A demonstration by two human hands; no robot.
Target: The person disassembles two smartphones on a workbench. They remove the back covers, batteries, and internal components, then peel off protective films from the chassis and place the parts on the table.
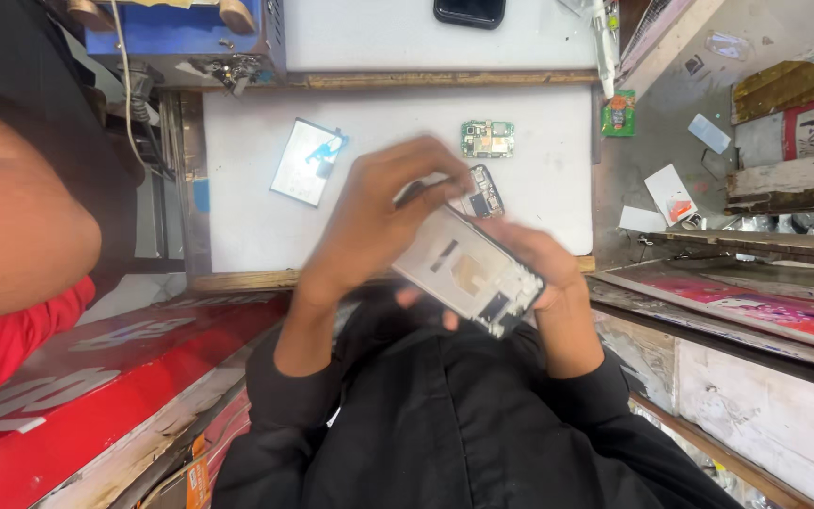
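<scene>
— Fingers (426, 155) of the left hand (369, 221) are curled and pressed together around a thin dark tool (412, 195), pinching it with the tip aimed at the top end of the phone frame (468, 273). Do you see it?

— Yes. And the right hand (544, 273) cradles that frame from beneath, fingers spread along its lower edge, a fingertip or two showing under it at about 7 o'clock.

— Where does the frame sit?

— Held in the air above the person's black-sleeved lap, just at the 6 o'clock edge of the white work mat (256, 226), inner side up. A small circuit board (484, 193) shows at its upper end, at 12 o'clock from the frame's middle; blur keeps me from telling whether it is seated or lifted.

— How far along does it look?

— Well into disassembly, I'd judge. The shell looks mostly bare, a green motherboard (487, 139) already lies on the mat at 12 o'clock, and a shiny rectangular panel (308, 160) rests at 10 o'clock. What appears left is that small board at the top.

— Anything else around?

— A dark phone (469, 11) at the far edge, a blue machine (181, 33) at 11 o'clock, and another person's bare arm (21, 236) with a red garment at 9 o'clock.
</scene>
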